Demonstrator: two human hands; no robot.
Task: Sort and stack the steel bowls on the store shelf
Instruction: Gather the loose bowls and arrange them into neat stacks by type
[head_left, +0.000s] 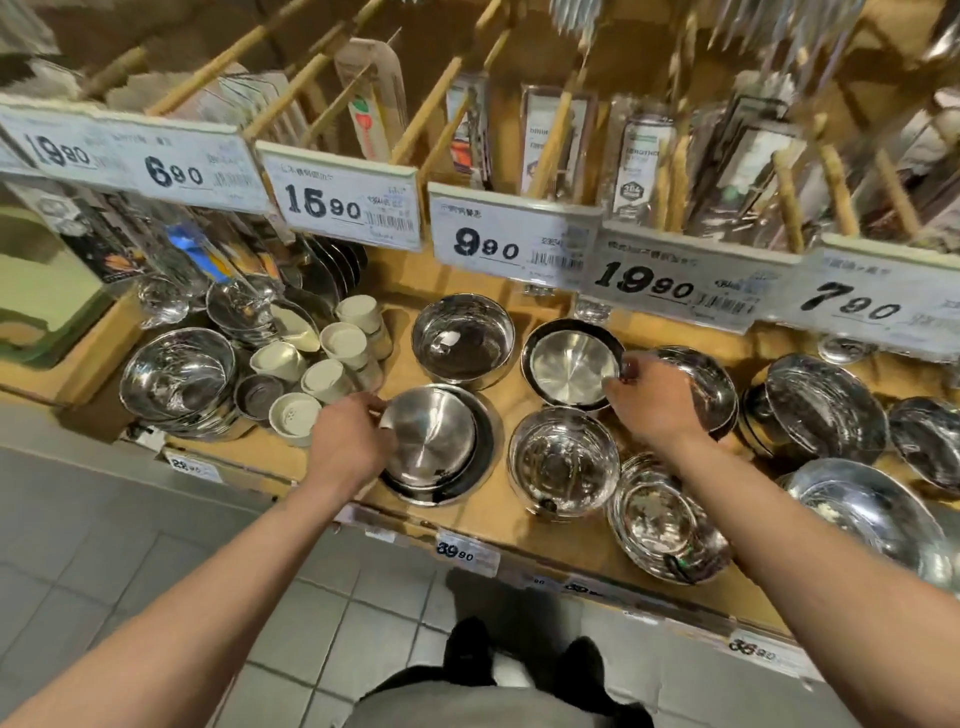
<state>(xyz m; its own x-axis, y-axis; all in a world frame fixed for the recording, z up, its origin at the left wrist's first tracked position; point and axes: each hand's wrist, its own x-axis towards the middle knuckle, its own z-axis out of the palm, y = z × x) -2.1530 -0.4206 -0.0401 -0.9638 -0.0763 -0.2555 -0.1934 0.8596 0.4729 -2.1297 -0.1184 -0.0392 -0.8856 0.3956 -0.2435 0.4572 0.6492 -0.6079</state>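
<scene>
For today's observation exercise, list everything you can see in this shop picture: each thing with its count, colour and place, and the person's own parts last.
Steel bowls: many, count unclear since several are stacks, silver, spread across the wooden shelf.
Brushed bowl: one, matt silver, front centre, inside a dark-rimmed bowl.
Second brushed bowl: one, matt silver, behind and right of it, also inside a dark-rimmed bowl.
Cups: about seven, cream, left of centre.
Price tags: six, white, on the rail above.
Packaged utensils: several, mixed colours, hanging above.
Wooden shelf: one, tan.
Floor tiles: grey, below.
Left hand: gripping the first brushed bowl's rim.
Right hand: pinching the second's rim.
</scene>
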